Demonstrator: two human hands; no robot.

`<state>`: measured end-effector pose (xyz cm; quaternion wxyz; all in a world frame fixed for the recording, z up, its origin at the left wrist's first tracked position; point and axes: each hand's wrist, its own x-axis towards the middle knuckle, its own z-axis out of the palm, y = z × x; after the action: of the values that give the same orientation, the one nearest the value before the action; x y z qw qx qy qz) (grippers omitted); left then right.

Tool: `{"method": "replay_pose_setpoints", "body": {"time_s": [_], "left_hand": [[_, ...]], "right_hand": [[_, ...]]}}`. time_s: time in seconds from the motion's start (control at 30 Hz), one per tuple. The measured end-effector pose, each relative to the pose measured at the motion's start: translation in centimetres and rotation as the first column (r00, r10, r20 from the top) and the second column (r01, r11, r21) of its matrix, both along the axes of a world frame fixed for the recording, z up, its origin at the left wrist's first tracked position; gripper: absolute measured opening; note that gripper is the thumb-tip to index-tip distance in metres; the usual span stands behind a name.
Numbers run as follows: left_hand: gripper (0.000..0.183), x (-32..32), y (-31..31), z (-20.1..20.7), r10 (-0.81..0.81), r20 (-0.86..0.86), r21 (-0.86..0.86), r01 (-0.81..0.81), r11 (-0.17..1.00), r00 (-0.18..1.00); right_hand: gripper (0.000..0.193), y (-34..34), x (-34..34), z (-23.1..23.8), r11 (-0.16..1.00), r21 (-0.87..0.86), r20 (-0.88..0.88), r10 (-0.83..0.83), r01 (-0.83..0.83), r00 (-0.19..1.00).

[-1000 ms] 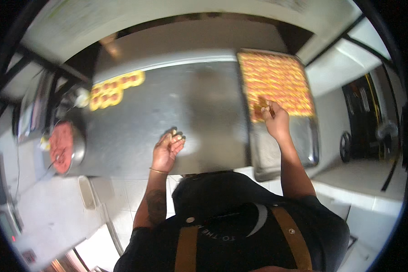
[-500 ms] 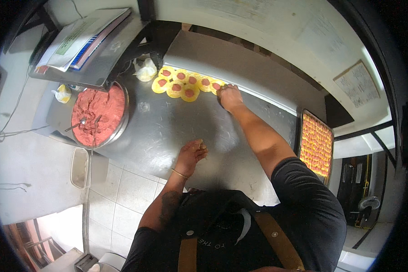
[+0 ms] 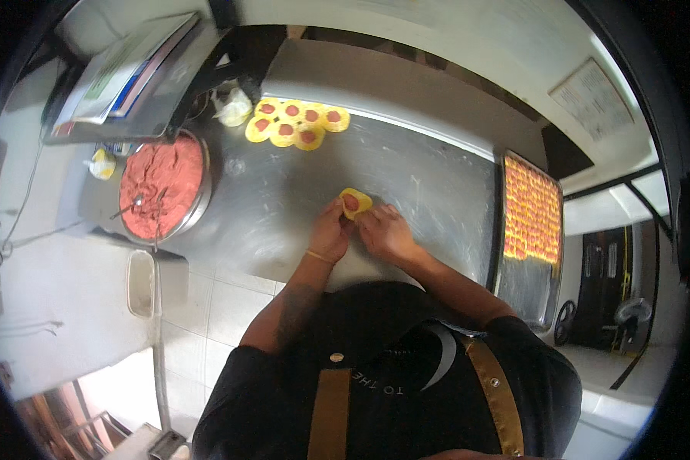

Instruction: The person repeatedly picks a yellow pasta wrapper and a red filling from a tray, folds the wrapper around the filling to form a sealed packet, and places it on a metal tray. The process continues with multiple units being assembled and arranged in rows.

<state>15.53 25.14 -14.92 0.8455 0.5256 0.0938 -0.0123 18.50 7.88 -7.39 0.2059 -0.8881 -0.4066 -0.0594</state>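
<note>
A round yellow dumpling wrapper point(image 3: 363, 201) with a lump of pink filling point(image 3: 350, 202) is held up over the steel table, in front of my chest. My left hand point(image 3: 333, 230) grips it from the left, its fingers closed under the edge. My right hand point(image 3: 385, 230) pinches the wrapper's right side, partly folding it around the filling. The exact finger grip is blurred. Toward the far left of the table, several flat yellow wrappers point(image 3: 285, 141) lie edge to edge, each with a pink dab on it.
At left stands a steel bowl point(image 3: 205, 184) of pink ground filling point(image 3: 157, 180) with a spoon point(image 3: 137, 200) in it. A dark tray point(image 3: 524, 295) at right holds rows of filled dumplings point(image 3: 529, 211). A plastic bin point(image 3: 140, 284) is below the bowl; papers point(image 3: 123, 73) lie on a raised shelf.
My right hand has come back from the far row with one filled wrapper. My left hand has moved right to meet it, and both now hold that wrapper.
</note>
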Motion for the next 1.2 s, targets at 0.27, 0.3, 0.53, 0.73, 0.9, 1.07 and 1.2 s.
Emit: {"method": "replay_pose_setpoints", "body": {"time_s": [0.27, 0.3, 0.53, 0.73, 0.9, 1.07, 1.2], "left_hand": [[0.029, -3.4, -8.3, 11.3, 0.106, -0.016, -0.434, -0.103, 0.895, 0.994], [0.028, -3.8, -9.5, 11.5, 0.118, 0.015, -0.383, -0.103, 0.918, 0.993], [0.018, -6.3, -17.8, 11.9, 0.237, 0.1, -0.215, -0.212, 0.953, 0.966], [0.015, -8.5, -21.9, 11.1, 0.238, 0.313, 0.092, -0.278, 0.956, 0.92], [0.017, -11.8, -21.0, 15.1, 0.198, 0.113, -0.232, -0.167, 0.958, 0.974], [0.021, -14.4, -19.6, 17.3, 0.087, 0.167, -0.224, -0.048, 0.973, 0.982], [0.016, -15.0, -16.3, 16.6, -0.113, 0.356, -0.202, 0.194, 0.96, 0.928]], "right_hand": [[0.039, -8.1, -4.1, 1.3, 0.685, 0.435, -0.757, -0.073, 0.584, 0.649], [0.041, -8.2, -4.5, 2.7, 0.673, 0.49, -0.712, -0.057, 0.554, 0.7], [0.031, -13.0, -7.4, 3.3, 0.429, 0.683, -0.668, 0.042, 0.591, 0.743], [0.025, -17.3, -7.2, 2.2, 0.18, 0.686, -0.688, 0.474, 0.705, 0.549], [0.027, -18.7, -11.6, 7.3, 0.294, 0.785, -0.619, 0.406, 0.546, 0.672], [0.025, -18.5, -14.5, 9.3, 0.49, 0.787, -0.525, 0.216, 0.374, 0.823], [0.01, -16.0, -15.6, 10.4, 0.304, 0.767, -0.641, 0.417, 0.566, 0.645]]}}
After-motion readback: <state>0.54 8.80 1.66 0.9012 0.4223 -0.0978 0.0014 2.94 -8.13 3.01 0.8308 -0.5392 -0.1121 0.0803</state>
